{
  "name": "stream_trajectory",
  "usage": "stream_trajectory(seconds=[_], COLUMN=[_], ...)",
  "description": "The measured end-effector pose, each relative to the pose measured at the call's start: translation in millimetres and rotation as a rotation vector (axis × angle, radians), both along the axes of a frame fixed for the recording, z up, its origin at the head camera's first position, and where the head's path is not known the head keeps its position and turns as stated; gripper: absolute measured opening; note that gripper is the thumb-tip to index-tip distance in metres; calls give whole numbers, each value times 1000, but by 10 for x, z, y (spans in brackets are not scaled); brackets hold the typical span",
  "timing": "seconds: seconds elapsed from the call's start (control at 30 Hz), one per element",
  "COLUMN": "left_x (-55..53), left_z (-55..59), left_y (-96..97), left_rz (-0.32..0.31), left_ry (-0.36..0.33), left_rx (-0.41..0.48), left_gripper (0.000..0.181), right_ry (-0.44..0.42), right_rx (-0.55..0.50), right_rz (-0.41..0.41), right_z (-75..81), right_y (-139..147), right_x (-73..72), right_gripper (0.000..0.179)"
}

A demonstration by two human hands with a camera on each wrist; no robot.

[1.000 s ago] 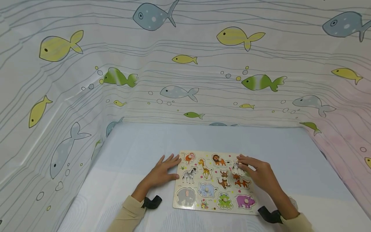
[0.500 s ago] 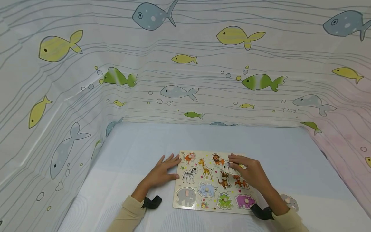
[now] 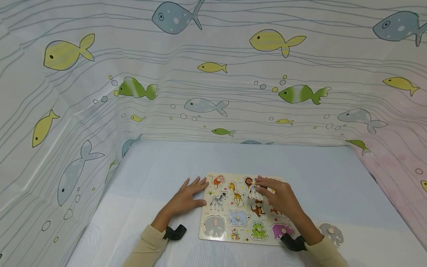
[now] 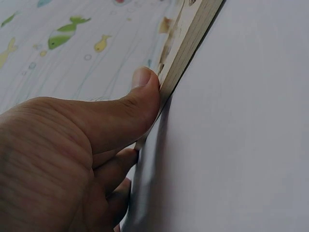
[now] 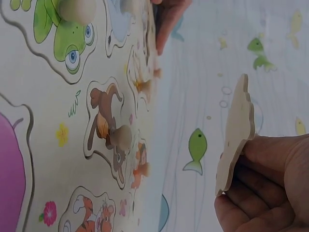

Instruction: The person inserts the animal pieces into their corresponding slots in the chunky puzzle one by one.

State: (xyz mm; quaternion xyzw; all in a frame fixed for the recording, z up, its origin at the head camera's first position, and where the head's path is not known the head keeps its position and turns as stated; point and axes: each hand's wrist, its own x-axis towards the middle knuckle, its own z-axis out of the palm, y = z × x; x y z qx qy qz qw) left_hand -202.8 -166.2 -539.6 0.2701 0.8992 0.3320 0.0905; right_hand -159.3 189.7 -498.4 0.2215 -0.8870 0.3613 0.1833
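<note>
A wooden peg puzzle board (image 3: 233, 176) with animal pictures lies on the table. My left hand (image 3: 186, 199) rests at its left edge with fingers spread; in the left wrist view the thumb (image 4: 137, 106) presses on the board's side. Above the upper right part of the board, my right hand (image 3: 281, 194) pinches a zebra puzzle piece (image 3: 254, 193). That piece (image 5: 236, 135) shows its bare wood underside and edge in the right wrist view, held apart from the board. A zebra picture (image 3: 218, 202) and an elephant picture (image 3: 214, 226) on the board's left side show no knobs.
An elephant puzzle piece (image 3: 331, 233) with a knob lies on the table right of the board, beside the right sleeve. Knobbed frog (image 3: 258, 230), rhino (image 3: 237, 218) and kangaroo (image 3: 257, 208) pieces sit in the board. A fish-print curtain (image 3: 207, 85) surrounds the table.
My right hand has moved left across the board with the zebra piece, from above the tiger to near the lion. The elephant piece on the table has come into fuller view. The left hand stays put.
</note>
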Motion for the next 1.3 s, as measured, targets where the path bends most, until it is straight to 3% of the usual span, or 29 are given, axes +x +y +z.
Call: stream_trajectory(seconds=[0.37, 0.8, 1.3], left_x=[0, 5, 10], left_z=[-3, -2, 15], left_y=[-2, 4, 16], left_rz=[7, 9, 11], left_ry=[4, 0, 0], left_rx=[-3, -2, 1], left_gripper=[72, 73, 73], right_ry=[-65, 0, -71], right_rx=[-3, -12, -46], right_rz=[34, 66, 101], right_z=[-22, 20, 83], right_y=[-141, -343, -579], right_x=[-24, -93, -145], right_gripper=[23, 23, 22])
